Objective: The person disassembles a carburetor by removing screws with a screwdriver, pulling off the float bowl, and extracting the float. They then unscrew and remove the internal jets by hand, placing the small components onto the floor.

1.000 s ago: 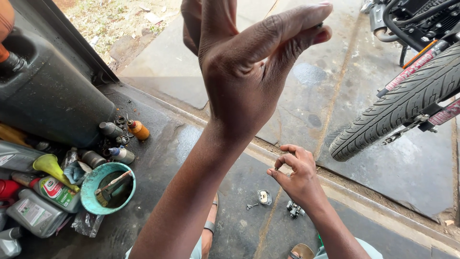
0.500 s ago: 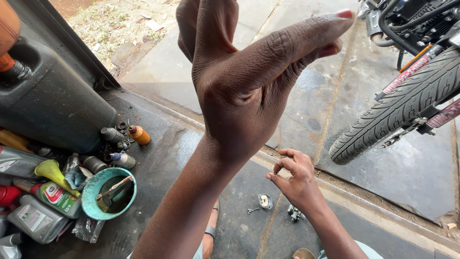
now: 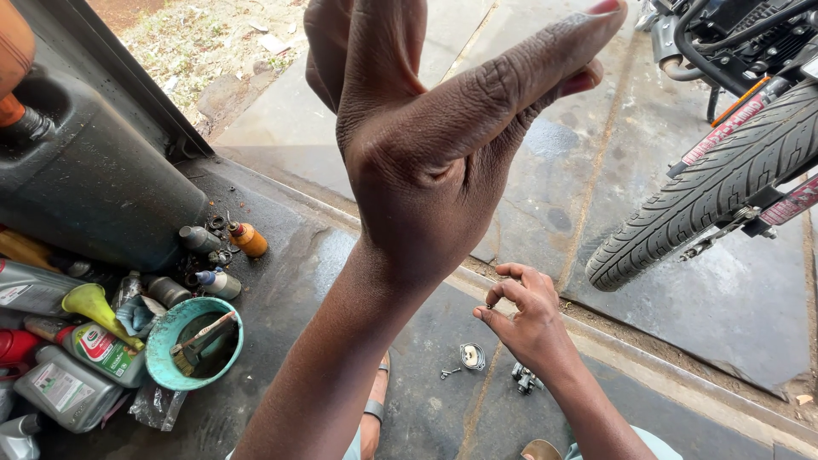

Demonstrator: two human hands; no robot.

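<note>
My left hand (image 3: 426, 170) is raised close to the camera, back toward me. Its fingers are held together and the thumb tip presses against a fingertip; I see nothing between them. Lower down, my right hand (image 3: 535, 328) hovers over the dark floor and pinches a tiny dark metal part (image 3: 490, 307) between thumb and forefinger. Just below it lie a small round metal piece (image 3: 471, 356), a small pin (image 3: 449, 372) and another small metal fitting (image 3: 526, 377).
A motorcycle tyre (image 3: 707, 196) stands at the right on wet concrete. At the left are a black jerrycan (image 3: 94, 187), oil bottles (image 3: 68, 388), a yellow funnel (image 3: 94, 307), a teal bowl (image 3: 160, 356) holding a brush, and small bottles (image 3: 247, 238). My sandalled foot (image 3: 375, 409) is below.
My left hand has risen slightly toward the camera, its thumb tip now at the top edge. My right hand has stayed over the small parts, still pinching.
</note>
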